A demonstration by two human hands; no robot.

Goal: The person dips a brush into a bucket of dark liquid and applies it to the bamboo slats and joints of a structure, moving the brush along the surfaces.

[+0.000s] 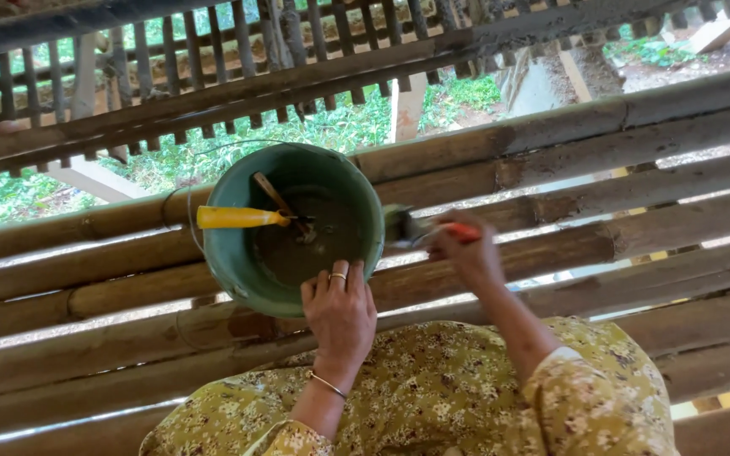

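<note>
Below me on the bamboo floor (551, 219) sits a green bucket (238, 270), tilted a little toward me, with grey wet mix (314, 245) filling its bottom. My left hand (340, 312) rests on the near rim of the bucket, fingers (335, 283) curled over the edge and gripping it; a ring shows on one finger and a thin bangle (328, 385) circles the wrist. My right hand (466, 253) is just beside the bucket's right rim, closed around the orange handle (462, 230) of a trowel (403, 228), whose grey, smeared blade points at the bucket wall and seems to touch it, though I cannot tell for sure. Inside the bucket a yellow-handled tool (238, 218) lies across the left rim with its working end down in the mix, and a wooden stick (274, 196) leans beside it, also sunk in the mix. A thin wire bail (192, 211) hangs off the bucket's left side. My lap, in a yellow flowered dress (449, 397), fills the bottom of the view. Beyond the bucket, a slatted railing (213, 59) stands, with green plants (331, 127) on the ground beneath.
</note>
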